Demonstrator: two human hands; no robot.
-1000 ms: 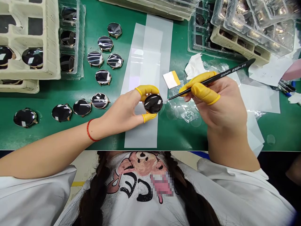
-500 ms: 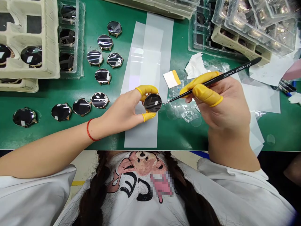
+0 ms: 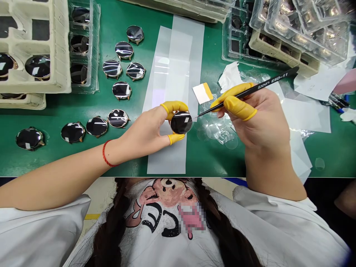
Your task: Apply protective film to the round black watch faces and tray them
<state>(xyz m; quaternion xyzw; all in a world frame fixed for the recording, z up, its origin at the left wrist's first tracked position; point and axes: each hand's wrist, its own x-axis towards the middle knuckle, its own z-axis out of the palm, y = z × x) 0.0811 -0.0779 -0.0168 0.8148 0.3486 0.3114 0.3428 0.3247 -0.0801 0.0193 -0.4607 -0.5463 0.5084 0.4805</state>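
Observation:
My left hand (image 3: 141, 129) pinches a round black-faced watch case with a gold rim (image 3: 181, 122) between its thumb and index finger, both in yellow finger cots. My right hand (image 3: 258, 118) grips black ESD tweezers (image 3: 267, 82) marked SXNN ESD-11. Their fine tip sits just off the right edge of the watch, and I cannot see it touching. Thin clear film discs (image 3: 214, 131) lie on the green mat under the tweezers. Above them rests a white tab with a yellow end (image 3: 202, 93). Several similar watch cases (image 3: 117, 118) lie to the left of my left hand.
Translucent film strips (image 3: 178, 55) run under my left hand on the green mat (image 3: 222, 163). Pulp and clear plastic trays (image 3: 58, 44) holding watch cases stand along the top left. Stacked trays (image 3: 300, 29) and loose white sheets (image 3: 308, 115) lie at the right.
My right hand and tweezers have shifted slightly left, with the tweezers tilted a little differently. The watch remains in my left hand, its tip-side gap about the same.

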